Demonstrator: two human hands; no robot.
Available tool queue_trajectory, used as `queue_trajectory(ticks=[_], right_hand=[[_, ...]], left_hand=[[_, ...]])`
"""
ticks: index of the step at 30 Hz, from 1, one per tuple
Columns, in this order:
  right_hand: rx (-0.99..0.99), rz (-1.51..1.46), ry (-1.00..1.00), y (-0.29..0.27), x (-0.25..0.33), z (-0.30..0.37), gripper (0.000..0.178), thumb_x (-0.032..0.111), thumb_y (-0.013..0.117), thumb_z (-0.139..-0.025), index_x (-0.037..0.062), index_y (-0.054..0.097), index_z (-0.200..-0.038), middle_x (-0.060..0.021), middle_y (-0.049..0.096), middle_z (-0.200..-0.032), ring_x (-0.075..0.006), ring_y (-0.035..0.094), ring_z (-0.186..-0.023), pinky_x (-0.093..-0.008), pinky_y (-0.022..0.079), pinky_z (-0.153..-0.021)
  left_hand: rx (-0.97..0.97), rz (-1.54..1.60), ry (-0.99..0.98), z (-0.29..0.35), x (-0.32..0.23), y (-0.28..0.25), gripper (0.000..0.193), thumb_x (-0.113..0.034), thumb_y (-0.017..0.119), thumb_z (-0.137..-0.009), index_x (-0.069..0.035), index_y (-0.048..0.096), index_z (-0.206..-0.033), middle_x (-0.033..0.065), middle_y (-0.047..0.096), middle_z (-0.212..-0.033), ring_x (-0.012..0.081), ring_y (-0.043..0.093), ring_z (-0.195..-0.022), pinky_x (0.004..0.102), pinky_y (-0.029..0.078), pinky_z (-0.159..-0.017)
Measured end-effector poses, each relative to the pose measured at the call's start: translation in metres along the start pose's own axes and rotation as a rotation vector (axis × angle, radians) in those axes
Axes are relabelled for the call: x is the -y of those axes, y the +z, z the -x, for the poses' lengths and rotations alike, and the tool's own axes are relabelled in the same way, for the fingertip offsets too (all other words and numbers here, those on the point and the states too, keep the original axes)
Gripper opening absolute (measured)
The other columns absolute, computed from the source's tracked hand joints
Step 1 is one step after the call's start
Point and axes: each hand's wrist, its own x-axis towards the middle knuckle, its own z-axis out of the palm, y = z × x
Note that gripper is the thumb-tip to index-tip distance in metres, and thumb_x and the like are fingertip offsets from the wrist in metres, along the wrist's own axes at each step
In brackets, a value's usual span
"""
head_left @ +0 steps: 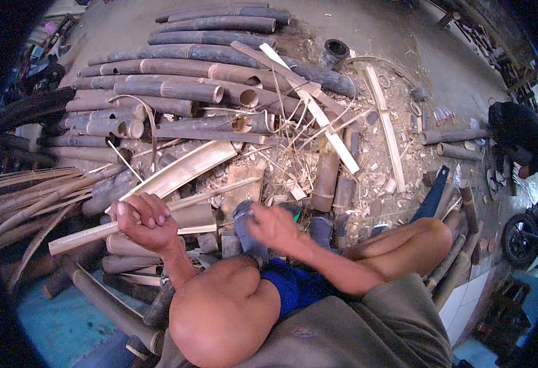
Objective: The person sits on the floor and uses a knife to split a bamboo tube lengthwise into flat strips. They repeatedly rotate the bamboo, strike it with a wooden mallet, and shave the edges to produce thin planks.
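Note:
My left hand (146,222) is closed in a fist around a long, pale split bamboo strip (82,237). The strip slants up to the right, its far end above a flat wooden block (242,187). Motion blurs my right hand (274,228), held in front of my body above the dark stump-like piece (249,230) between my legs. Its fingers cannot be made out, nor whether they hold anything. A small bit of green (296,213) shows beside it. Beyond my left hand lies a wide split bamboo half (186,167), pale inside up.
Dark bamboo poles (214,75) lie stacked ahead, with thin split strips (36,193) at the left. Chips and shavings (376,159) cover the floor, crossed by pale slats (387,129). A blue handsaw (431,196) leans beyond my right knee. Another person (520,132) crouches at the right.

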Motion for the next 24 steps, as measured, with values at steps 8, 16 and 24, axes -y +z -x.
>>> queue_trajectory(ticks=[8,16,24], right_hand=[[-0.079,0.0,-0.041,0.02,0.01,0.004,0.03,0.03,0.066,-0.088,0.0048,0.057,-0.102,-0.0235,0.068,-0.091,-0.0455,0.067,-0.079,-0.0544,0.054,-0.068],[-0.102,0.103,0.103,0.046,-0.064,-0.016,0.032,0.03,0.065,-0.09,0.0025,0.058,-0.103,-0.0248,0.069,-0.083,-0.0465,0.067,-0.078,-0.0541,0.055,-0.069],[-0.003,0.153,0.296,0.052,-0.091,-0.02,0.04,0.035,0.064,-0.089,-0.0022,0.064,-0.104,-0.0284,0.068,-0.083,-0.0458,0.068,-0.08,-0.0546,0.055,-0.073]], left_hand=[[-0.115,0.05,0.008,-0.008,-0.004,-0.015,0.036,-0.026,0.045,-0.099,-0.016,0.032,-0.066,-0.0026,0.028,-0.047,0.0077,0.026,-0.035,0.0247,0.028,-0.034],[-0.138,0.05,-0.008,-0.007,-0.006,-0.005,0.036,-0.026,0.046,-0.098,-0.016,0.033,-0.066,-0.0026,0.028,-0.047,0.0085,0.027,-0.036,0.0251,0.028,-0.034],[-0.104,0.05,-0.003,-0.009,-0.003,-0.007,0.037,-0.027,0.046,-0.098,-0.015,0.034,-0.065,-0.003,0.029,-0.048,0.0092,0.029,-0.037,0.027,0.03,-0.035]])
